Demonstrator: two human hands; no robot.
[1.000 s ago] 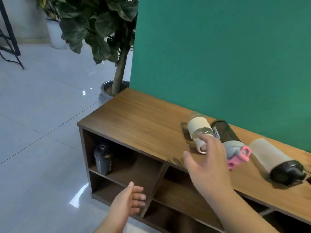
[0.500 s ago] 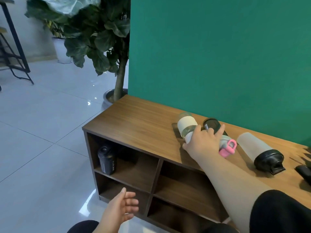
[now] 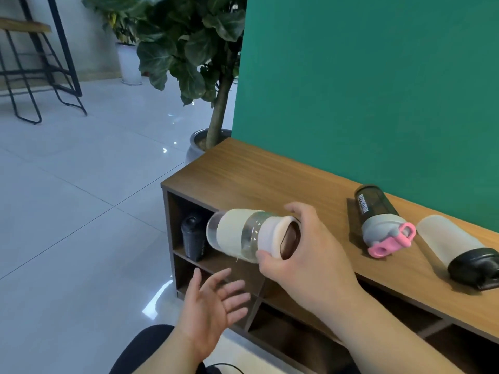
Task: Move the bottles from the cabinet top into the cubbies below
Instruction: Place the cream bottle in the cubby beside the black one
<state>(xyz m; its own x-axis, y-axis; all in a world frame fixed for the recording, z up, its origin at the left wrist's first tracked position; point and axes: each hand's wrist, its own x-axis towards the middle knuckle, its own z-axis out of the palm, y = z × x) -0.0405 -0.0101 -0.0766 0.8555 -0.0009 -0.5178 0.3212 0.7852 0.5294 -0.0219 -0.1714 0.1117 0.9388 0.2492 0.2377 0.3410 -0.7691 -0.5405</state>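
Note:
My right hand [image 3: 310, 255] grips the cap end of a clear bottle with a cream sleeve [image 3: 237, 236], held sideways in the air in front of the cabinet's upper left cubby. My left hand [image 3: 213, 306] hovers open below it, palm up, holding nothing. On the wooden cabinet top [image 3: 270, 179] lie a dark bottle with a grey and pink lid [image 3: 378, 220] and a frosted bottle with a black lid [image 3: 459, 249]. A small black bottle [image 3: 193, 238] stands upright in the upper left cubby.
A green wall panel [image 3: 378, 90] rises behind the cabinet. A potted leafy tree [image 3: 199, 63] stands at the cabinet's far left end. A black metal stool [image 3: 32, 63] is at the far left on the tiled floor. Lower cubbies are dark and partly hidden by my arm.
My right hand closed on the cream-sleeved bottle, lifted it off the cabinet top and carried it left, out over the front edge. My left hand rose a little beneath it.

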